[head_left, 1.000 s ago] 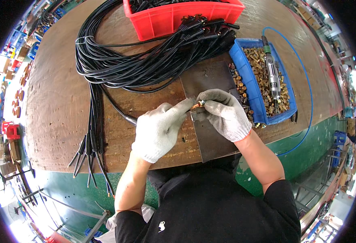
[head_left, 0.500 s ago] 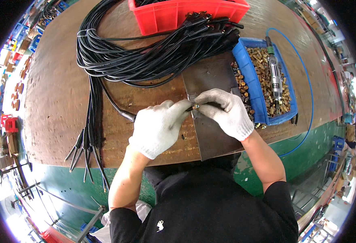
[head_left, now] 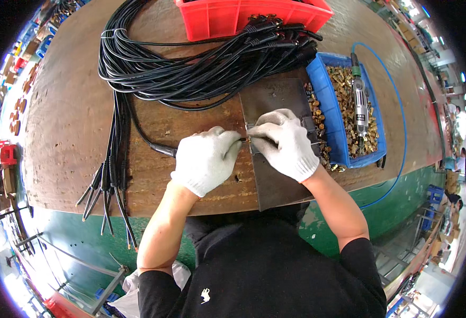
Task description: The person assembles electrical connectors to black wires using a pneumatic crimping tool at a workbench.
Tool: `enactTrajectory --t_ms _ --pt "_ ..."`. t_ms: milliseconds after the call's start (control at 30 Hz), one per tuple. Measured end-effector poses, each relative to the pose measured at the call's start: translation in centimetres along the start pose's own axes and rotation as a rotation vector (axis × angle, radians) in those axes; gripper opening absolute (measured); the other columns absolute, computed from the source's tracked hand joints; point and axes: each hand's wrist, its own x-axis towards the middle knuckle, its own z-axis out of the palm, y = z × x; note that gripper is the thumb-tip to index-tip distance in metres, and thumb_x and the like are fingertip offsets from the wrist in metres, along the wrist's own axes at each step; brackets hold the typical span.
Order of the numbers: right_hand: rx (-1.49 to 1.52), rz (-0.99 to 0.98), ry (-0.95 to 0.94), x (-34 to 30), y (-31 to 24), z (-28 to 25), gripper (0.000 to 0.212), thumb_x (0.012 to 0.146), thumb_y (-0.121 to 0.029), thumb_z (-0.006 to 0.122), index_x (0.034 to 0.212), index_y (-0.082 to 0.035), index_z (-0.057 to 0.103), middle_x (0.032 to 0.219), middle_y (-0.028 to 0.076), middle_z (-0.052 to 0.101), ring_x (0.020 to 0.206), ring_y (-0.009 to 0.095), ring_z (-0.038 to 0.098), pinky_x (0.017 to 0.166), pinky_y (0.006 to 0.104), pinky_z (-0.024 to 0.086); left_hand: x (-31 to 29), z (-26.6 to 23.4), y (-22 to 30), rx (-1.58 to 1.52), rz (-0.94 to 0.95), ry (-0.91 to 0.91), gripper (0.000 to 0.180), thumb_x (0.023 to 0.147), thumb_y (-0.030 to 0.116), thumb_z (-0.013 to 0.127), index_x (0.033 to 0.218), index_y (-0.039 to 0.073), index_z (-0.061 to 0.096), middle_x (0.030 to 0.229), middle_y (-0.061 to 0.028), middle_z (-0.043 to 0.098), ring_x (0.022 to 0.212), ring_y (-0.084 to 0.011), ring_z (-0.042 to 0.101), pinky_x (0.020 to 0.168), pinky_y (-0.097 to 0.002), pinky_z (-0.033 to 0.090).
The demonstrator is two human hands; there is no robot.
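Black cable (head_left: 163,150), one: left of the dark metal plate (head_left: 280,188), tip at the plate's left edge. Small brass-coloured piece (head_left: 248,140), one: at that tip, mostly hidden. My left hand (head_left: 205,160), gloved: left of the plate, pinching the cable. My right hand (head_left: 287,142), gloved: over the plate, pinching the brass-coloured piece. Blue bin (head_left: 332,108), brass fittings (head_left: 342,86) inside: right of the plate, grey tool (head_left: 359,108) on top. Cable bundle (head_left: 190,79): beyond the plate, leftward. Red bin (head_left: 212,22): farther beyond the plate.

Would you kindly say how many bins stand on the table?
2: a red bin beyond the black cables, a blue bin right of the right hand; more may hide past the top edge.
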Motion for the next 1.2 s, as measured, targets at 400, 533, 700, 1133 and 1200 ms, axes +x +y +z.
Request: enactTrajectory --t_ms 400,533,700,1133,1200 --pt "0.171 0.150 -0.172 1.5 1.0 -0.7 0.011 0.090 -0.018 0.080 0.100 -0.013 0.082 0.101 0.009 0.078 0.100 0.033 0.071 0.090 0.0438 0.058 0.0 2.7 -0.9 0.007 -0.001 0.063 0.014 0.096 0.021 0.074 0.107 0.014 0.078 0.093 -0.0120 0.074 0.087 -0.0347 0.075 0.077 -0.0464 0.059" --pt "0.158 0.169 -0.200 1.6 1.0 -0.8 0.011 0.089 -0.019 0.081 0.098 -0.013 0.081 0.100 0.008 0.077 0.099 0.033 0.071 0.089 0.0442 0.058 0.2 3.0 -0.8 0.003 0.013 0.066 0.014 0.095 0.020 0.075 0.107 0.013 0.078 0.093 -0.0117 0.074 0.087 -0.0346 0.075 0.077 -0.0462 0.059" --pt "0.183 0.123 -0.174 1.2 0.7 -2.4 0.015 0.090 -0.013 0.080 0.105 -0.008 0.081 0.104 0.011 0.077 0.101 0.032 0.073 0.089 0.0398 0.058 0.1 3.1 -1.0 -0.019 0.043 0.123 0.013 0.094 0.019 0.076 0.104 0.013 0.080 0.090 -0.0112 0.074 0.084 -0.0347 0.075 0.076 -0.0451 0.059" --pt "-0.541 0.930 -0.066 -0.9 10.6 -14.1 0.079 0.091 -0.031 0.072 0.164 -0.024 0.042 0.134 0.029 0.071 0.117 0.048 0.072 0.101 0.0557 0.055 -0.2 3.1 -1.3 -0.056 0.023 0.121 0.012 0.094 0.020 0.077 0.104 0.013 0.081 0.090 -0.0107 0.075 0.084 -0.0341 0.075 0.075 -0.0444 0.059" --pt "-0.481 0.758 0.123 -2.9 13.2 -15.0 0.083 0.088 -0.029 0.077 0.163 -0.013 0.044 0.118 0.024 0.077 0.106 0.044 0.076 0.094 0.0507 0.058 -0.1 2.9 -1.1 -0.057 0.016 0.124 0.013 0.094 0.020 0.077 0.104 0.013 0.081 0.091 -0.0108 0.075 0.084 -0.0342 0.075 0.076 -0.0445 0.059"
